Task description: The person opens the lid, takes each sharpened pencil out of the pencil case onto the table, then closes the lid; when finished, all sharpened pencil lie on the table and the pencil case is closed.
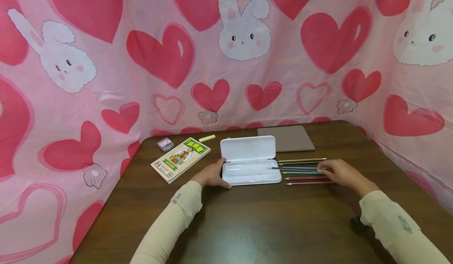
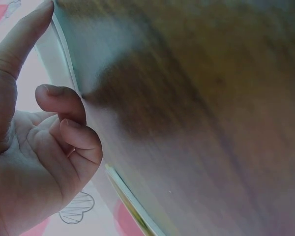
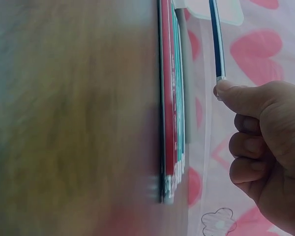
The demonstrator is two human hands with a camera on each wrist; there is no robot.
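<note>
A white pencil case lies on the table with its lid raised at the back. At its left end my left hand grips it, thumb by the front corner and a finger by the hinge side. My right hand pinches a dark blue pencil by its rear end. In the right wrist view that pencil is above the others. Its sharpened point reaches over the case's right edge. Several more pencils, including a red pencil and a green pencil, lie side by side right of the case.
Left of the case lies a book with a green and yellow cover. Behind it are a small purplish box and a pale yellow strip. A grey flat panel lies at the back. Heart-patterned cloth surrounds the wooden table.
</note>
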